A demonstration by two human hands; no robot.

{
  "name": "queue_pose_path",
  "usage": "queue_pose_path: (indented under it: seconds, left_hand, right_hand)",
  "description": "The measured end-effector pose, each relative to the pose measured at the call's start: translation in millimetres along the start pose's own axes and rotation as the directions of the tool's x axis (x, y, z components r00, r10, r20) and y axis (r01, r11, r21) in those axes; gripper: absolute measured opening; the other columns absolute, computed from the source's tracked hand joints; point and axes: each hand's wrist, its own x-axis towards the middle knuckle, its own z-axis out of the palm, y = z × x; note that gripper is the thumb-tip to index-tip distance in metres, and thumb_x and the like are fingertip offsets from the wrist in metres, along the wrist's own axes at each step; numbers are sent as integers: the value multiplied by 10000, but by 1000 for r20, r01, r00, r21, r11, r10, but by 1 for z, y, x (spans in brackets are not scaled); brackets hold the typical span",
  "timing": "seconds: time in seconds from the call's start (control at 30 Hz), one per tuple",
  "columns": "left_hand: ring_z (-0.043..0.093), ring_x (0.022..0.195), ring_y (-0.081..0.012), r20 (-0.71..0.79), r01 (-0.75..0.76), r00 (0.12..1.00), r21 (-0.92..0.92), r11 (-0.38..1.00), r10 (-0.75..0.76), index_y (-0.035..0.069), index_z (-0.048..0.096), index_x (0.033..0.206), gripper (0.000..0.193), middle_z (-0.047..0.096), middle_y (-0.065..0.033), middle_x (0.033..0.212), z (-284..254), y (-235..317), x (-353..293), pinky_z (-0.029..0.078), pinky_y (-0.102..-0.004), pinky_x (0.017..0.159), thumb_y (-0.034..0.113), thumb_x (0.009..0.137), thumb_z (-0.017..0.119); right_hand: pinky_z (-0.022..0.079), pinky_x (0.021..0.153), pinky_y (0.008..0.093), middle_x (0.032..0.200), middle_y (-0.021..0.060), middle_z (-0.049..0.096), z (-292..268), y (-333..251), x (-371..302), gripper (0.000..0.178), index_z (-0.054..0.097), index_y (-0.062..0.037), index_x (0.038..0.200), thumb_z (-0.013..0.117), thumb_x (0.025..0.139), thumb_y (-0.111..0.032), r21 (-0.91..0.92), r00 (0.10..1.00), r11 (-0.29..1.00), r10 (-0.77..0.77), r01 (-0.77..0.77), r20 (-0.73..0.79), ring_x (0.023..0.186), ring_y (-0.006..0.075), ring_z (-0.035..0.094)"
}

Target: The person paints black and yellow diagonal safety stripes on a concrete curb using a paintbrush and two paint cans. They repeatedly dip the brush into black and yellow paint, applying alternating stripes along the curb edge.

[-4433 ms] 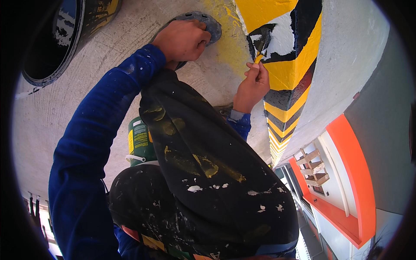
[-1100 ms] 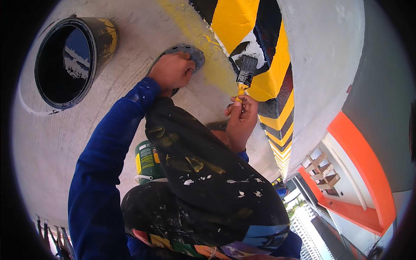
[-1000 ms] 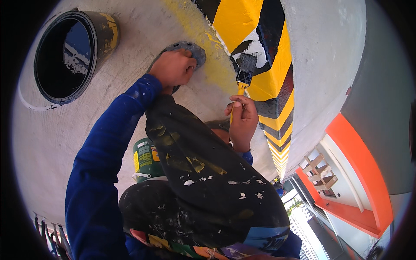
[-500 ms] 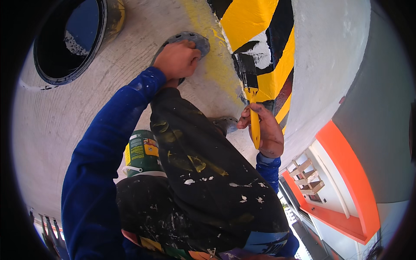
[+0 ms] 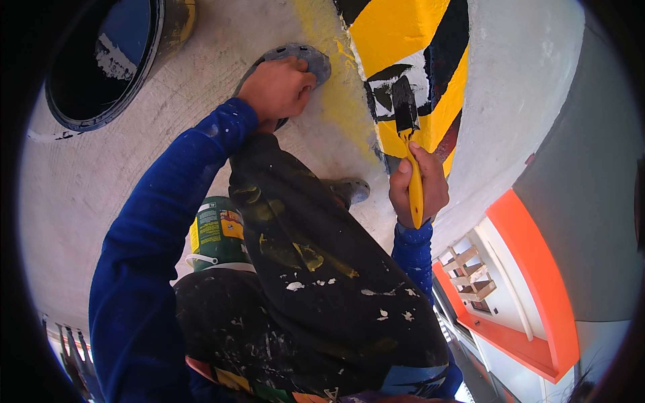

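My right hand (image 5: 419, 186) grips the yellow handle of a paintbrush (image 5: 414, 176), its bristles coated in black paint. The bristle end lies over a white patch (image 5: 418, 67) with black strokes on it, on a wall face painted in yellow and black stripes (image 5: 396, 33). My left hand (image 5: 279, 87) is closed, with its fingers curled under, just beyond my bent knee and over a grey shoe (image 5: 316, 60). What those fingers hold, if anything, is hidden.
At the upper left stands a large bucket (image 5: 151, 74) with a dark inside and white smears. A green lidded pail (image 5: 218, 235) with a white handle sits beside my leg (image 5: 295, 221). A bare grey ledge (image 5: 510, 87) borders the stripes. An orange-framed opening (image 5: 544, 269) lies at right.
The brush has moved right, from the patch's left edge onto the white area. My right hand has shifted up and right, its fingers now wrapped closer round the handle. My left hand stays put.
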Motion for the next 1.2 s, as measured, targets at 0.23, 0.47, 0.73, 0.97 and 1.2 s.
queue_pose_path:
  seconds: [0.23, 0.47, 0.73, 0.97, 1.2]
  left_hand:
    - [702, 943, -319, -32, -21, 999, -7, 1000, 21, 109, 758, 902, 148, 695, -101, 930, 3, -3, -2, 595, -483, 769, 171, 849, 636]
    - [698, 931, -321, -36, -28, 999, 7, 1000, 28, 99, 740, 875, 130, 685, -103, 917, 3, -2, -1, 591, -485, 769, 176, 857, 637]
    - [698, 927, -325, -43, -39, 998, 20, 999, 40, 95, 741, 873, 137, 683, -102, 916, 5, -2, -2, 588, -488, 768, 176, 873, 630]
    - [698, 936, -323, -42, -28, 999, 13, 1000, 28, 93, 744, 875, 146, 682, -104, 917, 5, -2, -2, 590, -488, 782, 181, 883, 627]
    - [700, 958, -320, -20, -33, 999, 17, 999, 34, 94, 747, 893, 149, 686, -104, 937, 3, -1, -2, 591, -489, 788, 182, 886, 626]
  right_hand:
    - [608, 694, 365, 912, 199, 718, 15, 21, 3, 303, 633, 39, 1170, 755, 896, -12, -57, 989, 998, -36, 28, -142, 768, 331, 737]
    - [613, 749, 323, 971, 168, 746, 25, 39, 3, 317, 642, 20, 1167, 795, 902, -64, -98, 985, 991, -104, 90, -140, 827, 265, 756]
    - [603, 768, 349, 976, 147, 721, 35, 48, 7, 353, 650, -17, 1147, 858, 861, -27, -224, 965, 944, -258, 243, -42, 842, 276, 730]
    - [568, 716, 347, 1126, 162, 656, 39, 46, 13, 416, 658, 0, 1144, 882, 797, 48, -247, 944, 924, -320, 291, -85, 918, 284, 699]
    - [588, 760, 357, 1163, 169, 654, 38, 51, 17, 379, 665, -15, 1124, 867, 810, 48, -207, 928, 911, -371, 357, -28, 940, 301, 705]
